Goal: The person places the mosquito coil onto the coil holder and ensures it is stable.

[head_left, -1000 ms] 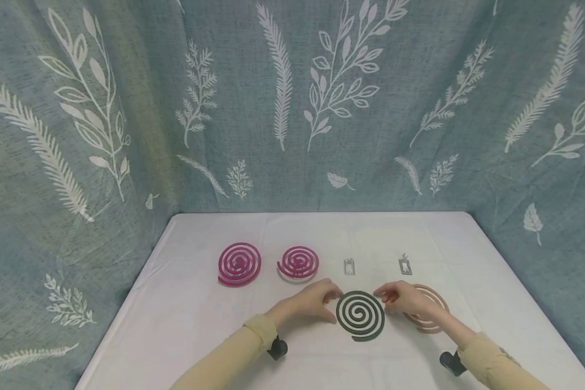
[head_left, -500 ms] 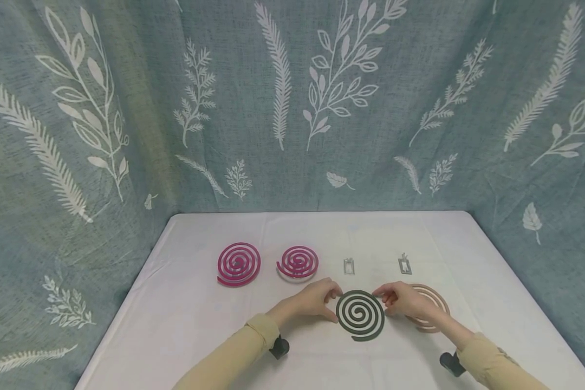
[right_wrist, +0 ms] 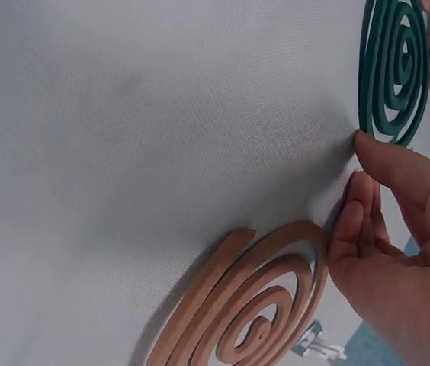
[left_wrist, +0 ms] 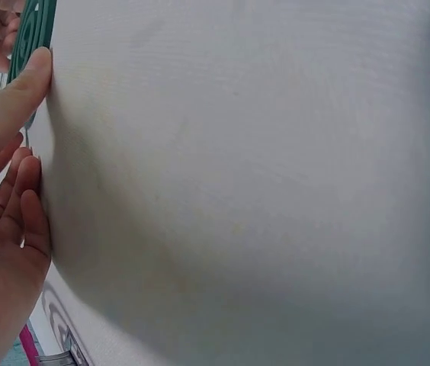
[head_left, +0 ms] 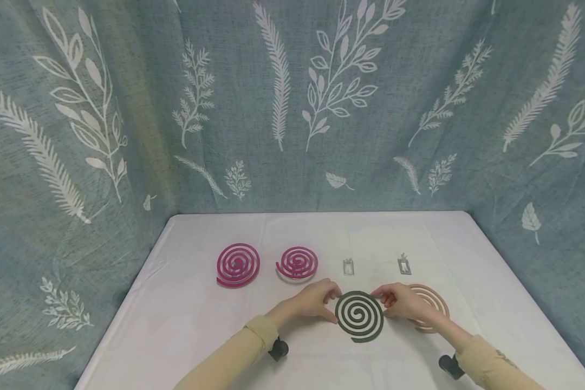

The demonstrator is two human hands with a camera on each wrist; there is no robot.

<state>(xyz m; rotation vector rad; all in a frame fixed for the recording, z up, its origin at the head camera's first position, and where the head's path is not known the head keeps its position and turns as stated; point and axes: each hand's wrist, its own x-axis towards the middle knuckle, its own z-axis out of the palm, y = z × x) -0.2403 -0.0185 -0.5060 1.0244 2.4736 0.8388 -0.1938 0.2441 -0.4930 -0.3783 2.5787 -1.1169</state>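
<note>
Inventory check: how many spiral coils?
4: magenta coil far left; second magenta coil beside it; green coil between left hand and right hand; brown coil partly hidden by the latter.

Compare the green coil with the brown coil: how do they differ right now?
Colour: the green coil is dark green, the brown coil light brown.
Handling: the left hand and right hand hold the green coil's rim from both sides; neither grips the brown coil.
Visibility: in the head view, the green coil's face shows whole; the right hand partly hides the brown coil.
Shared: both are spirals with open gaps.
</note>
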